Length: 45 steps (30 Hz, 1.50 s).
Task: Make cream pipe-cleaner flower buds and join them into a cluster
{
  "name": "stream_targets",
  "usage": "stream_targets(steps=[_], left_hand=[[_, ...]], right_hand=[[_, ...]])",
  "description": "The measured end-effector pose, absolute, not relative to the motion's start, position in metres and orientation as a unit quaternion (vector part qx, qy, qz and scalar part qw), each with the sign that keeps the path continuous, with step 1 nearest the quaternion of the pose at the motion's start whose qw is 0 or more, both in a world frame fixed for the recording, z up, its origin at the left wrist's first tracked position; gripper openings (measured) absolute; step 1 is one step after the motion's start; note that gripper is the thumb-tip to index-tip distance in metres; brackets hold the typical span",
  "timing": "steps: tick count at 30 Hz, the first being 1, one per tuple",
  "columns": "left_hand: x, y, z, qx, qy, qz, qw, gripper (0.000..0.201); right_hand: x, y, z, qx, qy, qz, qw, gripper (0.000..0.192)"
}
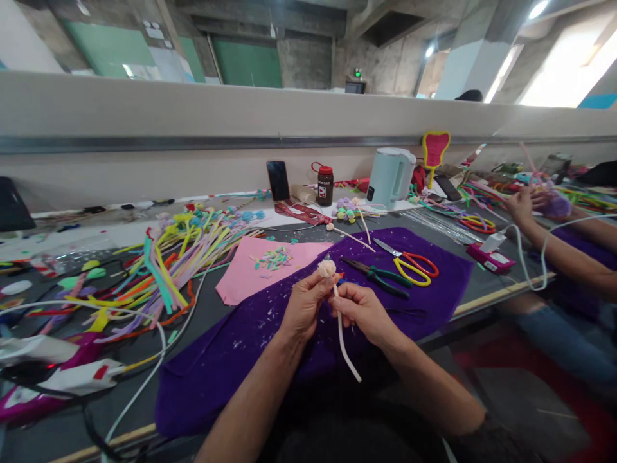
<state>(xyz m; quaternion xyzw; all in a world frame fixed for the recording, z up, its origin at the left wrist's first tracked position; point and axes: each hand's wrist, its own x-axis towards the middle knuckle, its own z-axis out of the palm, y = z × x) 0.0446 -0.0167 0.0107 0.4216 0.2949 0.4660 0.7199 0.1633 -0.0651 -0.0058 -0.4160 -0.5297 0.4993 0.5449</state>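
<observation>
Grey workbench (482,283); purple cloth (231,360), pink sheet (245,276), pipe cleaners (168,270)

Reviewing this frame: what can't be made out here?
- Head view: label on the dark bottle, too small to read.
- Where the left hand and right hand pinch the white stem: fingers cover it.
- Co-worker's hand holds something purple, blurred; their body is cut off by the right edge.
- Phone screen: dark.
</observation>
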Motion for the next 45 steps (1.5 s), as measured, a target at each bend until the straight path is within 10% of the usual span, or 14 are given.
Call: stream_targets(steps=[45], left_hand=[[0.042,-0.01,0.009,0.452,0.237,0.36,0.781,0.02]], right_hand=[[0.173,-0.068,-0.01,-0.423,-0.501,0.515,0.553,0.022]])
